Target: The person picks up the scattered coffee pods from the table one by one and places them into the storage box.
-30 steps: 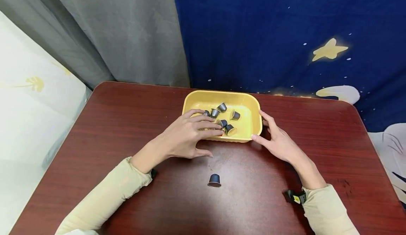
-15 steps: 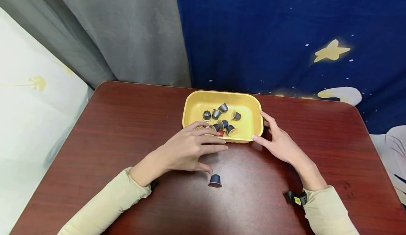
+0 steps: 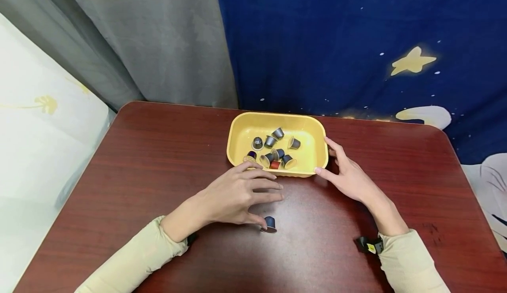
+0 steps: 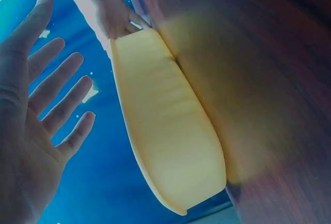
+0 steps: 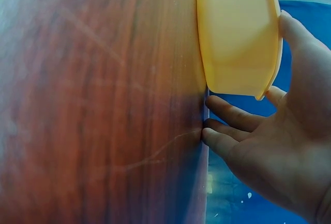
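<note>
In the head view, my left hand (image 3: 241,194) hovers in front of a yellow plastic tray (image 3: 295,173), fingers spread and fairly straight. Its thumb overlaps the left side of a dark blue coffee capsule (image 3: 271,222) standing on the table; whether they touch I cannot tell. Nothing shows in the palm in the left wrist view. My right hand (image 3: 348,176) touches the tray's right end, thumb at the near corner rim and a finger farther along. Several coffee capsules lie scattered in the tray, mostly dark or grey, including a red capsule (image 3: 275,165).
The dark red wooden table (image 3: 166,143) extends around the tray. Behind its far edge hang a grey curtain (image 3: 178,42) and a blue curtain (image 3: 317,42) with stars. A black wrist strap (image 3: 370,245) is on the right wrist.
My left hand has drawn back from over the tray toward the near side, and its thumb has come down to the loose capsule. The right hand keeps its place at the tray.
</note>
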### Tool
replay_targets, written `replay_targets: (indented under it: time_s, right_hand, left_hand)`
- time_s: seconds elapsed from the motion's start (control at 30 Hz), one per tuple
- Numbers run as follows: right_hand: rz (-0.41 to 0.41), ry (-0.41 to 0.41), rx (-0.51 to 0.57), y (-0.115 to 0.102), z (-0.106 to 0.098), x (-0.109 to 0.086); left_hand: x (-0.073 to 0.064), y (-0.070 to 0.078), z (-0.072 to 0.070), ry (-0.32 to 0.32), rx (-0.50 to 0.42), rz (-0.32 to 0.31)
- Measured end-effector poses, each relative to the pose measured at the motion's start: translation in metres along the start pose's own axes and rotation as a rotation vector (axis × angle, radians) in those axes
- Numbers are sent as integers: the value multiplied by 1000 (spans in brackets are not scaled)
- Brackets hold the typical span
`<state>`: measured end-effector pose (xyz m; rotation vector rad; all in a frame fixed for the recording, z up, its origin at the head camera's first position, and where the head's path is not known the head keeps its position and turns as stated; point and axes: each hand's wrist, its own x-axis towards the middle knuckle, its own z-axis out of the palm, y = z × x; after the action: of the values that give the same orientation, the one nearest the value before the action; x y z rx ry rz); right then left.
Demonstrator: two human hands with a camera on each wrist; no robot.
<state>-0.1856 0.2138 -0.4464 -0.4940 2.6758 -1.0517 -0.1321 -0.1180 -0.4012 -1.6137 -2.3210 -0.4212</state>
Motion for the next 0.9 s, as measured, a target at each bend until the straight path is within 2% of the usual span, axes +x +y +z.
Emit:
replay_targets:
  time_s: [0.43, 0.63, 0.9]
  right_hand:
    - [18, 1, 1, -2, -1, 0]
    - [18, -6, -1, -3, -2, -1]
    - [16, -11, 1, -2, -2, 0]
  left_hand:
    - [-1, 8, 6, -8, 28, 57]
    - [-2, 12, 10, -23, 37, 52]
    - [-1, 18, 17, -103, 27, 44]
